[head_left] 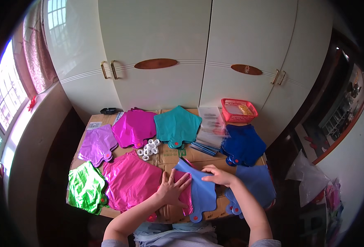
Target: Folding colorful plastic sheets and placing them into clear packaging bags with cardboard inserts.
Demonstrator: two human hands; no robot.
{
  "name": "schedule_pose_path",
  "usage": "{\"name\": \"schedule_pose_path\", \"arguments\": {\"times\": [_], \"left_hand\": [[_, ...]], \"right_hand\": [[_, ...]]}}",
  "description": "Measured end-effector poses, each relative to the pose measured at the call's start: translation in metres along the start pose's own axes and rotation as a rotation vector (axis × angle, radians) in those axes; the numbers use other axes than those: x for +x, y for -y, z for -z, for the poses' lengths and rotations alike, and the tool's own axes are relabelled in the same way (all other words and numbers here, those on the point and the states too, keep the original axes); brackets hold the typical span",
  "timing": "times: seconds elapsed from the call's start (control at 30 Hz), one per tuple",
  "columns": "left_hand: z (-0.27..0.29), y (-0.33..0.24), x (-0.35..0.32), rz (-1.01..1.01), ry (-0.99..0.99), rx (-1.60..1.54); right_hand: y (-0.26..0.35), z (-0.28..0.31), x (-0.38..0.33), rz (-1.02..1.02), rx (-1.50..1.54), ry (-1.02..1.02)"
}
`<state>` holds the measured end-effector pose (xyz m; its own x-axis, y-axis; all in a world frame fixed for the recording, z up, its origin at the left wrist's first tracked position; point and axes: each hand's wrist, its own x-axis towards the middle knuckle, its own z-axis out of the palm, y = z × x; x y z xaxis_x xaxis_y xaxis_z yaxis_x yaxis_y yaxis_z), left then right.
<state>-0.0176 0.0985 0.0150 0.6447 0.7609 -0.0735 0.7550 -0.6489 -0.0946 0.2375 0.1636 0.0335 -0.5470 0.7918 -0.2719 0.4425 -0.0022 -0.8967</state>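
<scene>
My left hand [174, 191] lies flat with fingers spread on a pink foil balloon [184, 185] in front of me. My right hand [219, 176] has its fingers bent at the edge of a flat blue foil balloon [202, 193], which partly covers the pink one. The blue balloon's far corner lifts a little, with a dark edge and pink showing under it. Beside my left forearm is a large pile of pink foil balloons [130, 181]. By my right forearm rests a pile of blue foil balloons [256, 185], partly hidden by that arm.
On the cardboard-covered table [169, 158] are piles of purple [96, 142], green [85, 187], magenta [134, 127], teal [177, 125] and dark blue balloons [244, 142]. White ribbon rolls [149, 149], clear plastic sleeves [211, 123] and a red basket [238, 117] stand farther back, before a white cabinet [157, 37].
</scene>
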Motion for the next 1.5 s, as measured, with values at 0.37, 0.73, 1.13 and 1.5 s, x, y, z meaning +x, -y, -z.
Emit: {"name": "schedule_pose_path", "arguments": {"times": [0.37,0.73,1.13,1.5], "left_hand": [[0.0,-0.002,0.0,0.024,-0.001,-0.022],[-0.008,-0.001,0.001,0.036,-0.115,-0.082],[-0.006,-0.001,0.002,0.013,-0.116,-0.068],[-0.014,0.005,0.004,-0.029,0.007,-0.061]], "right_hand": [[-0.026,0.001,0.015,-0.034,-0.218,-0.373],[-0.024,-0.034,-0.023,-0.17,-0.595,-0.476],[-0.01,-0.109,-0.047,0.285,-0.573,-0.652],[-0.008,-0.144,-0.033,0.313,-0.912,-0.606]]}}
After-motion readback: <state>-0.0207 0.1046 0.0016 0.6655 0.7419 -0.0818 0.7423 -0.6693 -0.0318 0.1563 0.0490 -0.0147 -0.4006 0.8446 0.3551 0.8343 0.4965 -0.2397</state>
